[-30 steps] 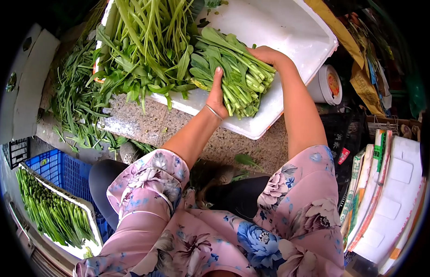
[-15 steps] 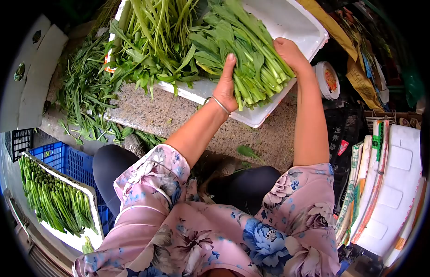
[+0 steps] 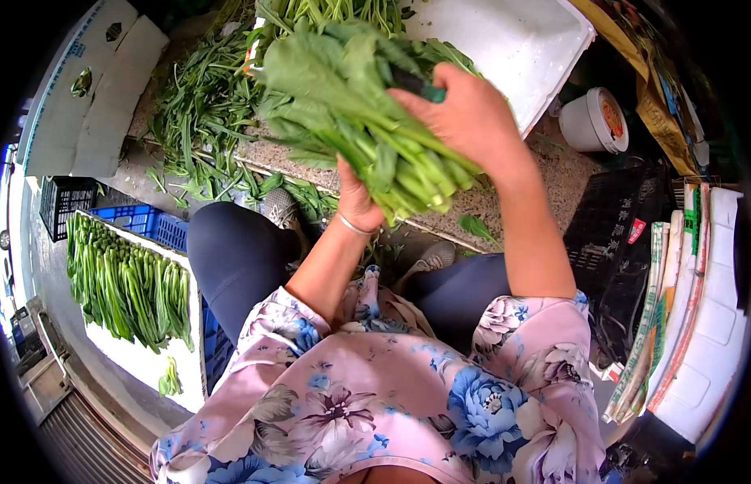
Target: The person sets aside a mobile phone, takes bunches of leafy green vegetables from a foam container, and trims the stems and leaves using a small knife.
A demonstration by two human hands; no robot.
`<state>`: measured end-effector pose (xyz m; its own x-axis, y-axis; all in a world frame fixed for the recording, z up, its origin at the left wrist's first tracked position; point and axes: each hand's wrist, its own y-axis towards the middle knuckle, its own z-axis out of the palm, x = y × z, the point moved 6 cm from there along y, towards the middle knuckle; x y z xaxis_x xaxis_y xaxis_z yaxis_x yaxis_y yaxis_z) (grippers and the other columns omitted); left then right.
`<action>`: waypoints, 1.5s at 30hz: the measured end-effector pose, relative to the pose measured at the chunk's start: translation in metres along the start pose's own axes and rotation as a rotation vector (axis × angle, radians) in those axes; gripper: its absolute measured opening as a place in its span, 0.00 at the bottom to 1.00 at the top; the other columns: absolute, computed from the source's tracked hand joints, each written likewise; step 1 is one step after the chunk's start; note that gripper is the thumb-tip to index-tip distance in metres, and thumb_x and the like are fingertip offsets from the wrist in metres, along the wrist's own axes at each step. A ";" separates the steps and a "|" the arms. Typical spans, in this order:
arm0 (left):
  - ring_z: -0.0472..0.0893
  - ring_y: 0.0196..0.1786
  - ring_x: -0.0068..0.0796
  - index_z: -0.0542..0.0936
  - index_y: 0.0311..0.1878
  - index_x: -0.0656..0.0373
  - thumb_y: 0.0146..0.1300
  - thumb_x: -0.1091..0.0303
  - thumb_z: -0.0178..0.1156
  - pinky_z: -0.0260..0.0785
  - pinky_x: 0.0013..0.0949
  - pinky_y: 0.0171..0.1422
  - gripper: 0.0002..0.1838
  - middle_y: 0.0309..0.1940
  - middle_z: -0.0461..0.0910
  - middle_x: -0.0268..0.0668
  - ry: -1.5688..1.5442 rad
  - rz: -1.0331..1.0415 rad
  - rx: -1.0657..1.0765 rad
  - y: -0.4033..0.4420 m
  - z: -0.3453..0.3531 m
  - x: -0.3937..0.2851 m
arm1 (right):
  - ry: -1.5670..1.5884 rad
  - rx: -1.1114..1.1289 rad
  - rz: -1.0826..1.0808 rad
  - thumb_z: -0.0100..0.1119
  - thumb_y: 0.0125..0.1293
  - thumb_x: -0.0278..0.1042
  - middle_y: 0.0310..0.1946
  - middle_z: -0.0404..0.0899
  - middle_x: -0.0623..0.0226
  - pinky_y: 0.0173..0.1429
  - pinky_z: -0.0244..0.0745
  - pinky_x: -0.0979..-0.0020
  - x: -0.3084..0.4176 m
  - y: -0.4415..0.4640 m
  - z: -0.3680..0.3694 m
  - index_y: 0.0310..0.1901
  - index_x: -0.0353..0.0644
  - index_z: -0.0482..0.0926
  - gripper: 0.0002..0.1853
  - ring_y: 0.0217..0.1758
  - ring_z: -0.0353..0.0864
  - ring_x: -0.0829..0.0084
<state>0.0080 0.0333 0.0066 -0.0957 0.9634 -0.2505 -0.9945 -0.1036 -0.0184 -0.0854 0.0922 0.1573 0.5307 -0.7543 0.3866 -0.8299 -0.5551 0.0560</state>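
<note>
A bunch of leafy greens (image 3: 343, 113) is held up above the stone slab, its broad leaves to the upper left and its cut stems to the lower right. My left hand (image 3: 359, 198) grips it from below near the stems; most of its fingers are hidden under the bunch. Over the stems is my right hand (image 3: 472, 121), closed around what looks like a knife (image 3: 428, 90) with a green part and a dark blade. The blade lies across the leaves, partly covered and blurred.
A white foam box (image 3: 504, 48) with long green stalks (image 3: 335, 10) stands ahead. Loose leaves (image 3: 198, 121) are heaped at left. Lined-up greens (image 3: 129, 278) lie on a white board over a blue crate (image 3: 149, 222). At right are a white tub (image 3: 585, 121) and black crate (image 3: 613, 234).
Both hands have brought the bunch nearer and away from the foam box. My right hand has shifted over the stems, and the knife now shows in it. The view has turned slightly.
</note>
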 end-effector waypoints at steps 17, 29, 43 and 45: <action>0.66 0.62 0.39 0.61 0.65 0.51 0.53 0.28 0.46 0.58 0.46 0.66 0.44 0.62 0.65 0.36 -0.144 -0.115 -0.417 -0.044 -0.191 0.056 | -0.032 0.377 0.122 0.55 0.54 0.64 0.30 0.80 0.54 0.41 0.74 0.57 -0.059 -0.010 0.216 0.36 0.36 0.74 0.31 0.36 0.80 0.54; 0.66 0.63 0.37 0.61 0.65 0.51 0.48 0.28 0.51 0.56 0.43 0.68 0.47 0.62 0.65 0.35 -0.154 -0.194 -0.322 -0.051 -0.210 0.062 | -0.039 0.247 0.195 0.55 0.53 0.64 0.20 0.78 0.54 0.34 0.74 0.56 -0.067 -0.034 0.227 0.31 0.38 0.72 0.30 0.27 0.80 0.54; 0.69 0.59 0.36 0.69 0.58 0.49 0.50 0.46 0.64 0.59 0.45 0.66 0.33 0.57 0.70 0.34 -0.221 -0.081 0.059 0.022 -0.020 0.028 | -0.129 -0.276 -0.056 0.58 0.49 0.66 0.18 0.74 0.55 0.27 0.72 0.61 0.014 -0.040 -0.002 0.32 0.37 0.70 0.32 0.25 0.78 0.57; 0.66 0.62 0.36 0.65 0.61 0.50 0.44 0.39 0.64 0.56 0.45 0.68 0.42 0.60 0.67 0.33 -0.177 -0.016 0.152 0.057 0.015 0.040 | -0.174 -0.271 -0.042 0.58 0.48 0.67 0.19 0.76 0.54 0.30 0.73 0.60 -0.003 -0.010 -0.039 0.31 0.38 0.72 0.32 0.26 0.79 0.56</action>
<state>-0.0534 0.0692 0.0097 -0.0723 0.9944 -0.0769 -0.9898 -0.0620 0.1280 -0.0854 0.1139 0.1914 0.5678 -0.7941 0.2169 -0.8098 -0.4914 0.3207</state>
